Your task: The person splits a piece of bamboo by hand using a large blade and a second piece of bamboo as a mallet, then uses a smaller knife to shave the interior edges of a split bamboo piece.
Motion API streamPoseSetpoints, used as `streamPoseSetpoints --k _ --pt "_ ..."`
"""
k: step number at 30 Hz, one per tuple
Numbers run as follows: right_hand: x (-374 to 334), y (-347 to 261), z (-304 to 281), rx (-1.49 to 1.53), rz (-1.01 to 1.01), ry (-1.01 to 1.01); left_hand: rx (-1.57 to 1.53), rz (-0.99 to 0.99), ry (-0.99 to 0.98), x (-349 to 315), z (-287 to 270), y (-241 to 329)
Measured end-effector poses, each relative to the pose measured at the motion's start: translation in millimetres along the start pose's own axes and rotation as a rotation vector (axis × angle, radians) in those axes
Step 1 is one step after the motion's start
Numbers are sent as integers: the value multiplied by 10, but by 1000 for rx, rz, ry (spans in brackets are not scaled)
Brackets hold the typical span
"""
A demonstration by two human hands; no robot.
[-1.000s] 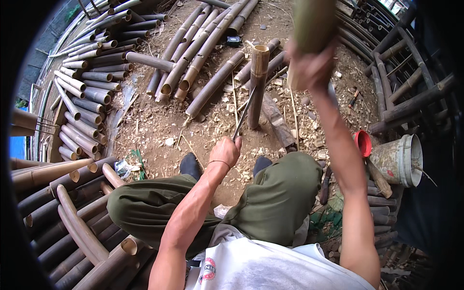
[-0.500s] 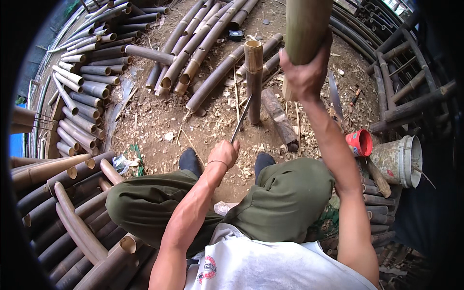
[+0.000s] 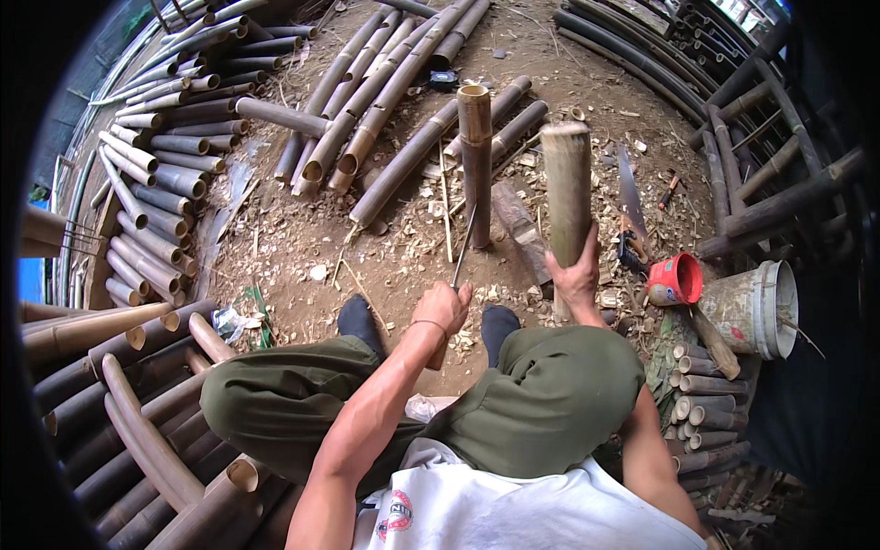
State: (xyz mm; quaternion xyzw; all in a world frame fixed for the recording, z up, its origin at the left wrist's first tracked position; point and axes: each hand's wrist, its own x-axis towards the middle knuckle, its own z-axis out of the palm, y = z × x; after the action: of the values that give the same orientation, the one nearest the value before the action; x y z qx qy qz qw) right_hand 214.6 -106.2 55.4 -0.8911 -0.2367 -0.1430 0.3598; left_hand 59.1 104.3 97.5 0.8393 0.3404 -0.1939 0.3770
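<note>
One knife [image 3: 463, 249] gripped in left hand [image 3: 442, 307]; right hand [image 3: 577, 277] grasps club [image 3: 568, 192]; saw [image 3: 632, 203], bucket [image 3: 663, 287] nearby

Around the grimy white plastic bucket [image 3: 738, 307] I see a small red plastic pail [image 3: 662, 283] just to its left, a grey-bladed, black-handled handsaw [image 3: 631, 194] beyond and farther left, a dark bamboo-pole frame [image 3: 796, 191] behind it, and short brown bamboo lengths [image 3: 712, 402] stacked on its near side.

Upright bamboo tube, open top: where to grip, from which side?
Probably around the upper half of the tube, from the near left. It's round and upright; the blade in the left hand overlaps only its lower part, and the club in the right hand stands off to its right.
</note>
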Motion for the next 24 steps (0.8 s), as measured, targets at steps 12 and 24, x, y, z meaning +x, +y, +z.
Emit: streamPoseSetpoints --k 12,24 --pt "-105 -465 -152 898 662 -1062 -80 194 -86 156 275 384" --pt "-102 -466 251 27 437 -880 -793 227 633 2080 -268 716"
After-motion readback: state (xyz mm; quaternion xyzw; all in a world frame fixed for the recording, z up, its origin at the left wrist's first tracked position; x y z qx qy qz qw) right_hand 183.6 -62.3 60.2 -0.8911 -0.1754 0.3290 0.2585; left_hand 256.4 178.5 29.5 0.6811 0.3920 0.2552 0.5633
